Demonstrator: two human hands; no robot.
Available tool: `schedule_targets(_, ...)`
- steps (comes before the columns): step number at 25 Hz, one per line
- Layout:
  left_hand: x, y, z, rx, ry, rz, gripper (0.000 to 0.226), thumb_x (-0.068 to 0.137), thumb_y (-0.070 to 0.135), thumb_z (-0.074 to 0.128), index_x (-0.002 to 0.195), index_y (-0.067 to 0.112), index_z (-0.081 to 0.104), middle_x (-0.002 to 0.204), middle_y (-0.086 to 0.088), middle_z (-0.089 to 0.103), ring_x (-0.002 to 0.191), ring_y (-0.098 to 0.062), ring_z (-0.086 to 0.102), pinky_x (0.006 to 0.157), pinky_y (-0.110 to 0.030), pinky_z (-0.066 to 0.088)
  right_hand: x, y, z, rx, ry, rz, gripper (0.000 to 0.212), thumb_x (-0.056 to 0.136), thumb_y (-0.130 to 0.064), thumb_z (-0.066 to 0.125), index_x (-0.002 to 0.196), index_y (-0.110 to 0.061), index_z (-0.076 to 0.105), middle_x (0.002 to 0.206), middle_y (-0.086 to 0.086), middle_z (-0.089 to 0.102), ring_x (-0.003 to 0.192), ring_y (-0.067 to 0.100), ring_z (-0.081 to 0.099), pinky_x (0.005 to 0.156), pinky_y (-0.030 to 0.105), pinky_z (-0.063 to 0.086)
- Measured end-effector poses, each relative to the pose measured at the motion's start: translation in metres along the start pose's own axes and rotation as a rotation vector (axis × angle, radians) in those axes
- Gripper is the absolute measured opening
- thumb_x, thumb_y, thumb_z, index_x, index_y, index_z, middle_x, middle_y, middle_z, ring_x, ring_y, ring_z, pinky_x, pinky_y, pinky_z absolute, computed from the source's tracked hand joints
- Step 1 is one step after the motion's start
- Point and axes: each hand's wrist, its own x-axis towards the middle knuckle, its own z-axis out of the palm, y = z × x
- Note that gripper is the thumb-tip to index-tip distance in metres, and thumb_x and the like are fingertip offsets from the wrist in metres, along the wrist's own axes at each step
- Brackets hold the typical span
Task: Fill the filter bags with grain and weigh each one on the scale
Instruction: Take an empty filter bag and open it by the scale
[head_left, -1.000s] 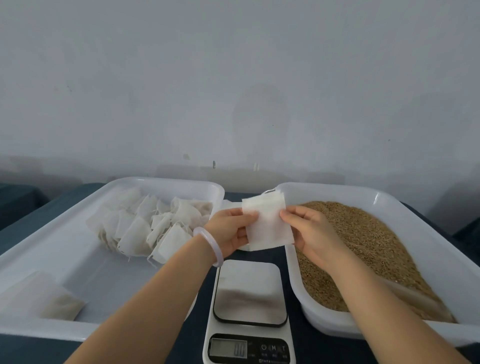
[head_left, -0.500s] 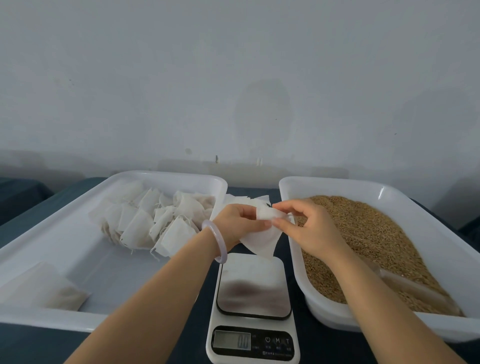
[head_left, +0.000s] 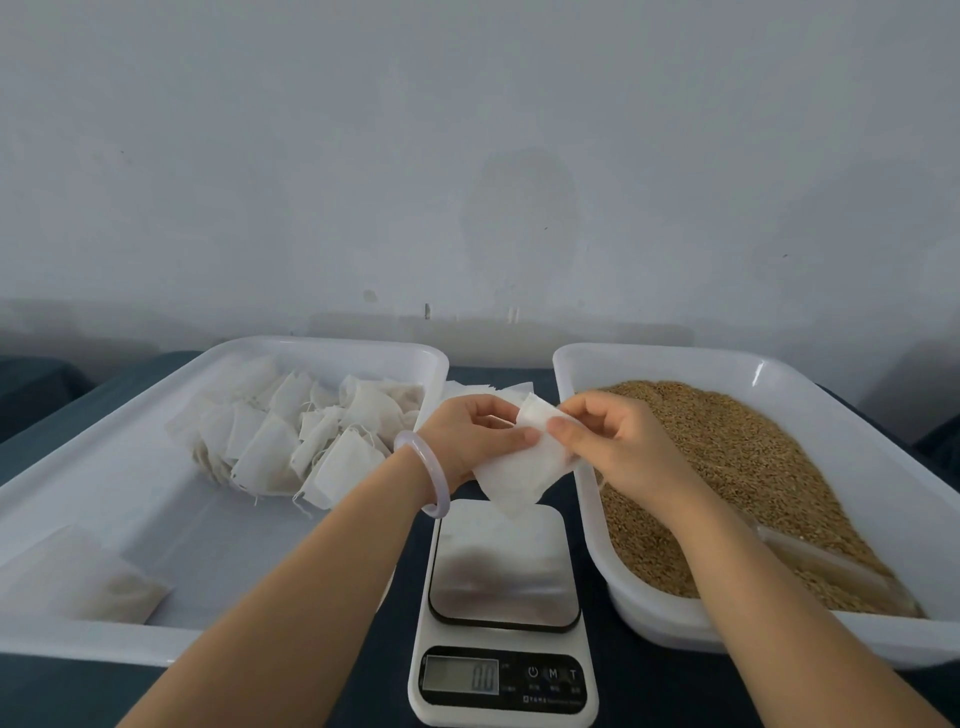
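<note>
Filter bag (head_left: 524, 467), white, square, thin fabric: pinched at its upper edge by left hand (head_left: 472, 436) and right hand (head_left: 618, 447), both closed on the fabric, thumb against fingertips. Hanging slack just above the far edge of the white digital scale with steel platform (head_left: 504, 571); seemingly clear of the platform. A second ago held flat and upright, facing the camera; now tipped over, drooping, pulled apart at the upper edge. Judged as opening the mouth, ready for filling. No grain visible inside yet, nothing weighed for this one, display at zero.

Counted: one bag in hand. One scale. Right of the scale, one white plastic tray (head_left: 675, 356) of brown grain (head_left: 753, 457), with one clear plastic scoop-like piece (head_left: 831, 566) half buried at the near end. Left of the scale, one second white plastic tray (head_left: 332, 343) holding one heap of filled bags with strings (head_left: 291, 436), a dozen or more, too overlapped for an exact count, plus one flat pale packet (head_left: 78, 582) at the near left corner. Beyond the scale, behind the hands, one small stack of empty white bags (head_left: 488, 389), number hidden. One pale bangle (head_left: 431, 478) on the left wrist.
</note>
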Motion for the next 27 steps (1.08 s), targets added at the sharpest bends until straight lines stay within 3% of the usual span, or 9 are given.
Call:
schedule_targets(5, -0.003, 0.001, 0.003, 0.682, 0.249, 0.562, 0.035, 0.078, 0.031, 0.075, 0.109, 0.025, 0.063, 0.109, 0.009, 0.062, 0.106, -0.012, 0.056, 0.090, -0.016, 0.040, 0.003, 0.001, 0.001, -0.106, 0.087, 0.119, 0.018, 0.093, -0.029, 0.055, 0.085, -0.019, 0.068, 0.079, 0.005, 0.069, 0.071, 0.012, 0.060, 0.060, 0.013, 0.044)
schedule_targets(9, -0.005, -0.003, 0.022, 0.948, -0.018, 0.377, 0.103, 0.064, 0.054, 0.078, 0.145, 0.021, 0.024, 0.136, 0.007, 0.044, 0.122, -0.012, 0.043, 0.098, -0.024, 0.035, 0.001, 0.000, 0.002, -0.128, 0.000, 0.069, 0.018, 0.096, -0.030, 0.048, 0.093, -0.029, 0.066, 0.088, 0.014, 0.066, 0.075, 0.022, 0.058, 0.072, 0.032, 0.045)
schedule_targets(11, 0.000, -0.008, 0.028, 0.917, -0.014, 0.301, 0.088, 0.074, 0.036, 0.076, 0.141, 0.017, 0.023, 0.124, 0.001, 0.051, 0.106, -0.016, 0.049, 0.082, -0.026, 0.039, -0.001, -0.001, 0.002, -0.068, -0.050, 0.042, 0.020, 0.096, -0.029, 0.049, 0.095, -0.034, 0.068, 0.095, 0.010, 0.067, 0.088, 0.021, 0.060, 0.079, 0.033, 0.045)
schedule_targets(14, 0.001, -0.006, 0.016, 0.713, -0.027, 0.250, 0.041, 0.079, 0.011, 0.069, 0.112, 0.017, 0.045, 0.097, 0.000, 0.061, 0.093, -0.020, 0.058, 0.074, -0.029, 0.049, -0.004, -0.006, 0.000, 0.033, -0.070, -0.005, 0.016, 0.092, -0.030, 0.056, 0.087, -0.033, 0.071, 0.092, -0.005, 0.071, 0.092, 0.011, 0.063, 0.079, 0.026, 0.044)
schedule_targets(16, -0.001, -0.004, 0.007, 0.379, -0.145, 0.162, 0.041, 0.071, 0.002, 0.071, 0.106, 0.011, 0.052, 0.093, -0.006, 0.064, 0.087, -0.021, 0.063, 0.075, -0.033, 0.054, -0.004, -0.004, -0.003, -0.034, -0.114, -0.052, 0.016, 0.083, -0.027, 0.059, 0.075, -0.023, 0.072, 0.092, -0.001, 0.072, 0.086, 0.028, 0.059, 0.071, 0.035, 0.044)
schedule_targets(18, -0.004, -0.003, 0.003, 0.145, -0.270, 0.119, 0.047, 0.061, -0.002, 0.068, 0.107, 0.005, 0.056, 0.086, -0.008, 0.063, 0.076, -0.019, 0.064, 0.070, -0.034, 0.054, -0.005, -0.003, -0.003, -0.136, -0.160, -0.081, 0.014, 0.074, -0.026, 0.061, 0.065, -0.018, 0.068, 0.093, -0.007, 0.071, 0.076, 0.021, 0.050, 0.063, 0.026, 0.039)
schedule_targets(20, -0.004, -0.004, 0.003, 0.099, -0.386, 0.087, 0.039, 0.062, -0.001, 0.066, 0.099, 0.008, 0.059, 0.081, -0.004, 0.063, 0.075, -0.018, 0.064, 0.075, -0.039, 0.054, -0.006, -0.003, -0.002, -0.188, -0.189, -0.105, 0.013, 0.074, -0.029, 0.059, 0.064, -0.022, 0.065, 0.076, -0.016, 0.063, 0.071, 0.005, 0.042, 0.062, 0.017, 0.032)
schedule_targets(24, -0.004, -0.002, 0.000, 0.045, -0.529, -0.002, 0.028, 0.067, 0.001, 0.055, 0.093, 0.008, 0.061, 0.081, -0.004, 0.065, 0.078, -0.019, 0.065, 0.078, -0.037, 0.054, -0.010, -0.002, -0.002, -0.237, -0.221, -0.147, 0.020, 0.078, -0.025, 0.066, 0.065, -0.040, 0.067, 0.070, -0.022, 0.059, 0.082, 0.003, 0.044, 0.068, 0.011, 0.031)
schedule_targets(27, -0.008, 0.000, -0.001, 0.078, -0.618, -0.062, 0.035, 0.062, -0.004, 0.048, 0.094, 0.004, 0.060, 0.085, -0.008, 0.063, 0.078, -0.019, 0.063, 0.073, -0.031, 0.052, -0.009, 0.000, -0.001, -0.259, -0.151, -0.151, 0.029, 0.080, -0.016, 0.073, 0.055, -0.022, 0.060, 0.067, -0.010, 0.051, 0.072, -0.005, 0.045, 0.066, 0.008, 0.033)
